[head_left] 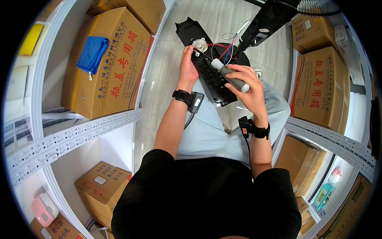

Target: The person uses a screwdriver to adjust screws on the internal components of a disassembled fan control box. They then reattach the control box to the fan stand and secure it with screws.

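Note:
My left hand [188,67] holds the left side of a long black plastic panel [219,92], beside a translucent white round fitting [201,46] with red, blue and white wires [225,49]. My right hand [245,83] grips a grey screwdriver [237,83] with a pale front end, held slanted over the panel. Its shaft points toward the fitting by my left fingers; whether the tip touches is too small to tell. The panel lies by a round black base [243,59], to which a black column [266,24] rises.
Shelving [59,143] with cardboard boxes [107,67] stands on my left, a blue cloth [91,53] on one box. More shelving with boxes [318,87] is on my right. A wire fan guard [320,6] is at the upper right. Tiled floor [171,24] lies beyond my knees.

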Motion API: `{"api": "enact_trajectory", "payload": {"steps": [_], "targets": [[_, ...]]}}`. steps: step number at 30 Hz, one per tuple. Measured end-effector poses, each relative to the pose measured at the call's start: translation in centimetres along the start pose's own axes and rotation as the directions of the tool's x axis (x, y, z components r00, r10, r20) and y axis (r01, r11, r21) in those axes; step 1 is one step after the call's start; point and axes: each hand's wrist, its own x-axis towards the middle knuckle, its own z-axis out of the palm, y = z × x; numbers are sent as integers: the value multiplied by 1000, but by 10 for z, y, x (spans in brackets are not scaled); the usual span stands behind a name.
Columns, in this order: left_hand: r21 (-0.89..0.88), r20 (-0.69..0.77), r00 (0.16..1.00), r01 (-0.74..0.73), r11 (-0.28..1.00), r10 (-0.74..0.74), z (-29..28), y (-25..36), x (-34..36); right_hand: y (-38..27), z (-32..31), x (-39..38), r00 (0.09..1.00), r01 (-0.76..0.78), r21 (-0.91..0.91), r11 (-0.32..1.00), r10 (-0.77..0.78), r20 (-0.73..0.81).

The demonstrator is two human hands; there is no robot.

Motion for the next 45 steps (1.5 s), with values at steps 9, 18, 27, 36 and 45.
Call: {"api": "enact_trajectory", "payload": {"steps": [9,18,27,36,45], "targets": [[38,8,1000,-27,999,26,-5,-5,3,-15,-3,2,946,-92,185,978,144,-292],[131,26,999,-41,991,38,4,0,-2,-33,1,16,958,-80,-20,997,71,-277],[208,51,997,-73,975,64,9,4,-6,-37,10,28,968,-112,-83,990,90,-236],[211,62,996,-78,974,66,9,3,-8,-38,9,35,982,-58,-136,989,32,-186],[177,76,997,-20,984,6,5,2,-6,-42,13,49,988,-31,-154,988,8,-151]]}}
